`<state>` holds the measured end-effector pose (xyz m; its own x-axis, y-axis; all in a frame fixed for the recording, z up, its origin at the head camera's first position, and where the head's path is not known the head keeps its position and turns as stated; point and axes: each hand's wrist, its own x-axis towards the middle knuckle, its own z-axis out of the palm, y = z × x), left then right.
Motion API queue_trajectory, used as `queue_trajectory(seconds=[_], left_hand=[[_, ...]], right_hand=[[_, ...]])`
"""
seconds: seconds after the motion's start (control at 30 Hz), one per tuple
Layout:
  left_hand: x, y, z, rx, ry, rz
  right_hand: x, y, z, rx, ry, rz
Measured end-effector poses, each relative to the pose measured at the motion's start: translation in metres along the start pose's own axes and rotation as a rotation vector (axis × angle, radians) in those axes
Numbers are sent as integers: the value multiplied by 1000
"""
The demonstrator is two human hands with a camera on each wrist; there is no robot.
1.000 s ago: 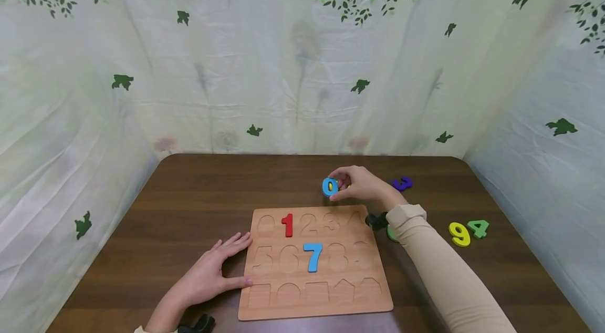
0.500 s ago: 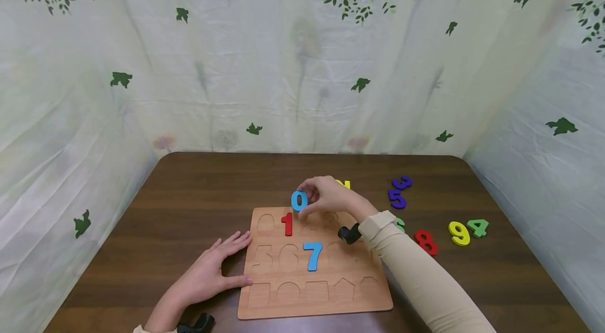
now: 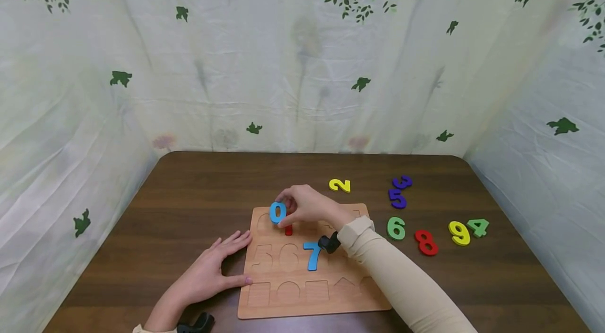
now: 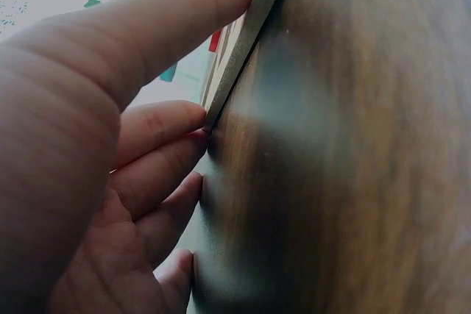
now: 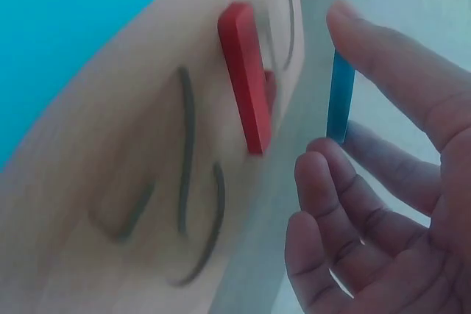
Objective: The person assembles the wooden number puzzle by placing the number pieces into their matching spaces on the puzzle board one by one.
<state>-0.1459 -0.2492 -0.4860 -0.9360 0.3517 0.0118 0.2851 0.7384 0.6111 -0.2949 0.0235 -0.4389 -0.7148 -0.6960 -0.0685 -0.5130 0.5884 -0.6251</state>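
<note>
My right hand (image 3: 307,206) pinches a blue number 0 (image 3: 278,212) between thumb and fingers, over the top left of the wooden number board (image 3: 264,296). In the right wrist view the blue 0 (image 5: 340,97) appears edge-on, apart from the board's face. A red number 1 (image 5: 246,82) sits on the board, partly covered by the right hand in the head view. The blue number 7 (image 3: 312,256) lies in the middle row. With fingers spread, my left hand (image 3: 208,272) rests at the board's left edge, thumb and fingertips touching it.
Loose numbers lie on the brown table (image 3: 203,180): a yellow 2 (image 3: 340,185) behind the board, and to the right a purple 3 (image 3: 402,182), purple 5 (image 3: 397,198), green 6 (image 3: 396,228), red 8 (image 3: 426,242), yellow 9 (image 3: 459,233) and green 4 (image 3: 478,228).
My right hand has carried the blue 0 leftward from behind the board to above its top left corner. The yellow 2, green 6 and red 8 have come into full view. The left hand stays put.
</note>
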Motion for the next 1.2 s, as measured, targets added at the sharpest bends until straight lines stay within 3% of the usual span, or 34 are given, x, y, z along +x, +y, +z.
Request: queue_trajectory(seconds=[0.5, 1.2], left_hand=[[1, 0, 0, 0, -8, 1], [0, -1, 0, -3, -7, 6]], right_hand=[[13, -12, 22, -77, -20, 12], [16, -20, 31, -128, -27, 39]])
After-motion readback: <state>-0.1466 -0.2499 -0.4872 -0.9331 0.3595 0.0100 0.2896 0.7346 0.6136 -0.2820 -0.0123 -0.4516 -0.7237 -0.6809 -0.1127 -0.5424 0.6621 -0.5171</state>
